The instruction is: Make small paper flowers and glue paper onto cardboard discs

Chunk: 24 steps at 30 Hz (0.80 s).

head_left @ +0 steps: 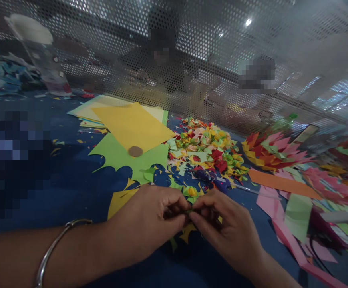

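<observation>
My left hand [158, 216] and my right hand [227, 228] meet at the front middle, fingertips almost touching. Both are closed in a pinch on a small greenish piece of paper [189, 211], mostly hidden by the fingers. Just beyond them lies a small folded yellow-and-green paper piece [191, 191]. A yellow paper offcut [118, 202] is partly covered by my left hand. Farther off, a green sheet [126, 164] with scalloped cut edges lies beneath a yellow sheet [132, 122], with a round brown disc [136, 151] on top.
A heap of colourful folded paper bits [206, 144] spreads beyond my hands, beside a dark glue gun [211, 178]. Pointed paper flowers [274, 150], paper strips [281, 184] and a purple glue gun [331, 228] lie right. A perforated metal screen [108, 52] stands behind; a plastic bottle [48, 64] is back left.
</observation>
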Tool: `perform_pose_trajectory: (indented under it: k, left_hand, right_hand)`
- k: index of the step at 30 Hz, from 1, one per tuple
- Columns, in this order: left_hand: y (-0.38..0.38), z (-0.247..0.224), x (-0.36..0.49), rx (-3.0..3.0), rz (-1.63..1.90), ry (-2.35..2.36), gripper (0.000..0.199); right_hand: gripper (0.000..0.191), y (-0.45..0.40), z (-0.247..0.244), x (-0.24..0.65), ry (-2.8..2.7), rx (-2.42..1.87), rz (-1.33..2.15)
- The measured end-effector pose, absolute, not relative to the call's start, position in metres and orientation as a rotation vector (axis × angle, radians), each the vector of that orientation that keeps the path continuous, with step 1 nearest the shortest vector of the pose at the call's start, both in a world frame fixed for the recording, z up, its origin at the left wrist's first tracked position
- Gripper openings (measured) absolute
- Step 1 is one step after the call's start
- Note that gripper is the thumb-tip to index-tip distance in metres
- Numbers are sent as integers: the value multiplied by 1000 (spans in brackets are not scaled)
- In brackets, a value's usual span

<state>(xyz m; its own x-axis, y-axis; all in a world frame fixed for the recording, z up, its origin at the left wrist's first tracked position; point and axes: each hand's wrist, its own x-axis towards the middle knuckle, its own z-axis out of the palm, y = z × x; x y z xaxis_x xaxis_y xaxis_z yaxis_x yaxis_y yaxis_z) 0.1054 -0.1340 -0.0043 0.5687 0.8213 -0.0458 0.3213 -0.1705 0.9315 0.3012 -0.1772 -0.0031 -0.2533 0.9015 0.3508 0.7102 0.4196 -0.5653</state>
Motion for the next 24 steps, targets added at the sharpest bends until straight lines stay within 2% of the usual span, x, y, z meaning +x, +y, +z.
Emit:
perform_pose_trajectory:
  k: [13,24]
  left_hand:
    - [-134,-5,106,1739,615,958,8]
    - [-127,-14,107,1282,431,733,17]
  right_hand:
    - [6,-177,-2,301,-2076,-1309,383]
    - [11,-178,3,303,-2020,-1373,533]
